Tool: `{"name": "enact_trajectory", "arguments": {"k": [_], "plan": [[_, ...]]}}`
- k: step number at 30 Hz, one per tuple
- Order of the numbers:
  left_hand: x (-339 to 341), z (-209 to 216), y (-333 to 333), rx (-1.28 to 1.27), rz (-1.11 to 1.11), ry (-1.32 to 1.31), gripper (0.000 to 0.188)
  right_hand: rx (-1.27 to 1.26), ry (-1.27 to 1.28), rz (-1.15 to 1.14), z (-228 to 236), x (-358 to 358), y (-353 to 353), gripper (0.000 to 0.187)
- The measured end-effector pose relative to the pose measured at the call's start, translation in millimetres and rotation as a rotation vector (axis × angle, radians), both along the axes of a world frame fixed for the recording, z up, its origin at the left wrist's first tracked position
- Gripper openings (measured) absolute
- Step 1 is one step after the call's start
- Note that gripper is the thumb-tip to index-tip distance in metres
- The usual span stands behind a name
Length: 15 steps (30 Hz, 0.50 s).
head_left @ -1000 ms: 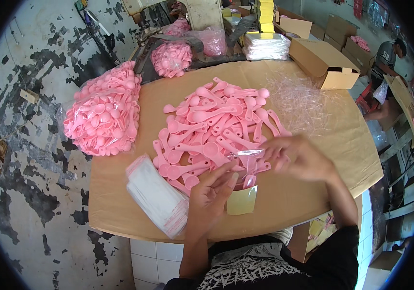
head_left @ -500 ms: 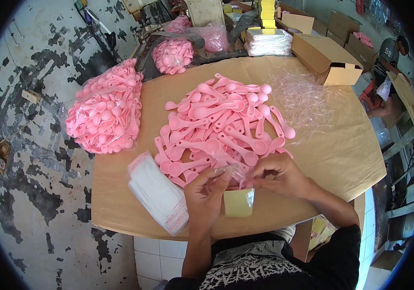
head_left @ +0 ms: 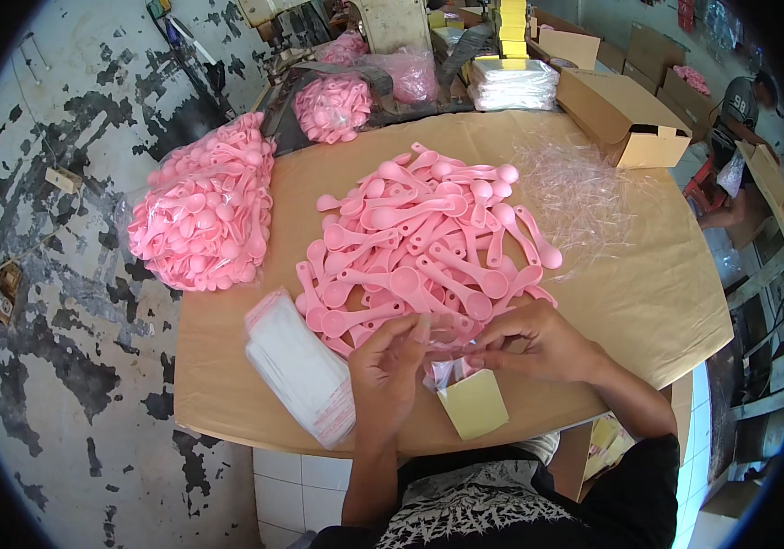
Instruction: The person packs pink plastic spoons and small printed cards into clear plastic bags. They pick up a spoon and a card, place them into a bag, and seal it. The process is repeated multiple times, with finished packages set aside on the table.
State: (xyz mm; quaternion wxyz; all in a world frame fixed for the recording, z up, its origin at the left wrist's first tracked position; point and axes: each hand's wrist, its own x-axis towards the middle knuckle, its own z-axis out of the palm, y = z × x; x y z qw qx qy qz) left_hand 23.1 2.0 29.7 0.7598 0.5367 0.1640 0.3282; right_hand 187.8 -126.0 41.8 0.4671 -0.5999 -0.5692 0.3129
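My left hand point(head_left: 388, 375) and my right hand point(head_left: 535, 344) meet at the near edge of a pile of loose pink plastic spoons point(head_left: 428, 242) on a brown table point(head_left: 666, 293). Between their fingertips they pinch a small clear plastic bag point(head_left: 449, 362) with a pink spoon in it. A pale yellow card point(head_left: 474, 403) lies just below the bag. A stack of flat clear sleeves with red print point(head_left: 298, 364) lies to the left of my left hand.
A big clear bag full of pink spoons point(head_left: 204, 215) sits at the table's left. Another heap of bagged spoons point(head_left: 332, 105) and an open cardboard box point(head_left: 621, 114) stand at the far side. Crumpled clear plastic point(head_left: 584, 188) lies right of the pile. Another person sits far right.
My right hand has drawn in from the right toward my left hand. Both hands now close together over the small bag, lower and nearer the table's front edge.
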Motion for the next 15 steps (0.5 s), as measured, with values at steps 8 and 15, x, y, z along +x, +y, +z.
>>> {"name": "enact_trajectory", "arguments": {"k": [8, 15], "plan": [[-5, 9, 11, -0.149, -0.124, -0.235, 0.032, 0.051, -0.015, 0.004, -3, 5, -6, 0.011], [-2, -14, 0, 0.202, -0.243, 0.137, 0.034, 0.075, 0.241, -0.163, -8, 1, -6, 0.013]]}}
